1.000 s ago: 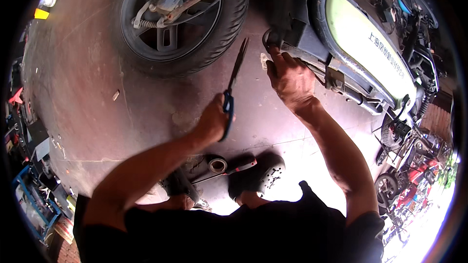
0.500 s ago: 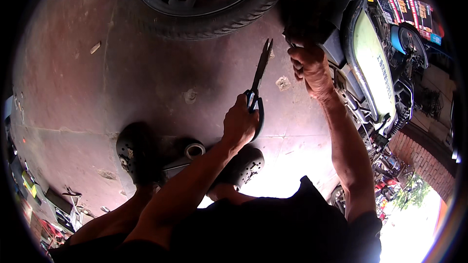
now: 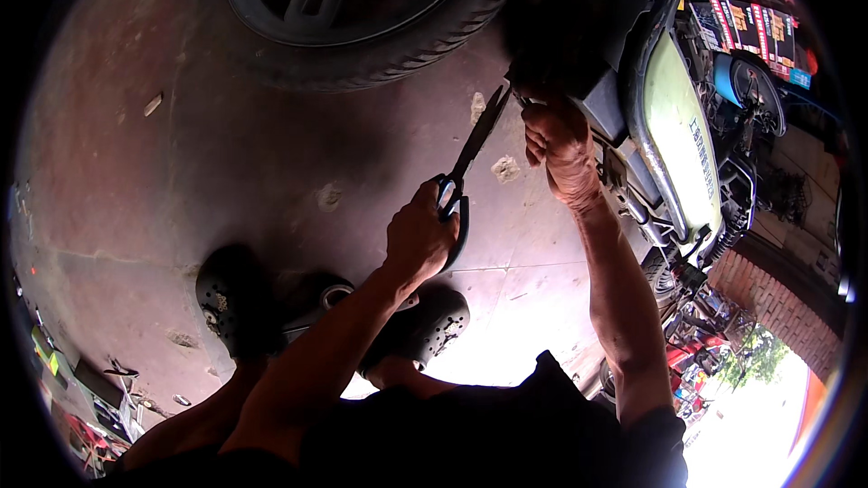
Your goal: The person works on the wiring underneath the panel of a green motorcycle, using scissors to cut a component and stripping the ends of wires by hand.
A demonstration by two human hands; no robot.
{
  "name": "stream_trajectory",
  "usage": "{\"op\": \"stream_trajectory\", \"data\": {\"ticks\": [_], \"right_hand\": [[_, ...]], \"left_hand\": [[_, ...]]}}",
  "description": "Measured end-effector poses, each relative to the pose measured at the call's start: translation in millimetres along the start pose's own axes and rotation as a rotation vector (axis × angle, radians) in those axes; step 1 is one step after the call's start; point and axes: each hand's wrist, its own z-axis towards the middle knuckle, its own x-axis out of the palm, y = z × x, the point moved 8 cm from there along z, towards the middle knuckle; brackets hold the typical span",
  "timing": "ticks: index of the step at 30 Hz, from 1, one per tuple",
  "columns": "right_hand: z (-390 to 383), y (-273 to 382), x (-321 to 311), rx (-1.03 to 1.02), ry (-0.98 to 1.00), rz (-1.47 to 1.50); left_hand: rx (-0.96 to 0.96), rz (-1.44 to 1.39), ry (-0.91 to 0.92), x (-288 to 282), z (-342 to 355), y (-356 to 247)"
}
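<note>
Looking down at the reddish-brown floor, we are viewing the vehicle body at upper right, its pale green side panel sloping downward. The wheel, with a black treaded tyre and dark spokes, is occupying the top of the view, to the left of the body. The black cover is filling the space between wheel and panel. Our perforated dark shoes, left shoe and right shoe, are resting on the floor toward the lower edge.

The scissors are slanting up and to the right, below the wheel. Their blades are standing slightly apart, and the tips are lying just beside the cover's lower edge; we cannot tell whether they are touching it. Our left hand is gripping the dark handles, fingers wrapped around them. Our right hand is curling its fingers under the cover's lower edge; shadow is hiding the fingertips, so we cannot tell what they are holding. The pale ring is lying between the shoes, partly behind our left forearm.
</note>
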Motion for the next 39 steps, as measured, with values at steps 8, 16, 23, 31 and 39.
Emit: {"op": "stream_trajectory", "data": {"ticks": [8,16,23,31,39], "right_hand": [[3,0,2,-0.018,-0.003,0.015],[1,2,2,-0.028,-0.061,-0.055],[5,6,-4,-0.315,-0.060,-0.397],[-2,18,12,-0.563,-0.124,-0.655],[4,1,2,-0.193,-0.234,-0.251]], "left_hand": [[0.017,-0.009,-0.024,-5,5,3],[0.069,0.000,-0.016,-6,4,2],[-0.008,-0.201,0.025,10,6,13],[-0.127,-0.378,-0.060,42,-6,7],[-0.192,-0.225,-0.244,21,-28,-25]]}}
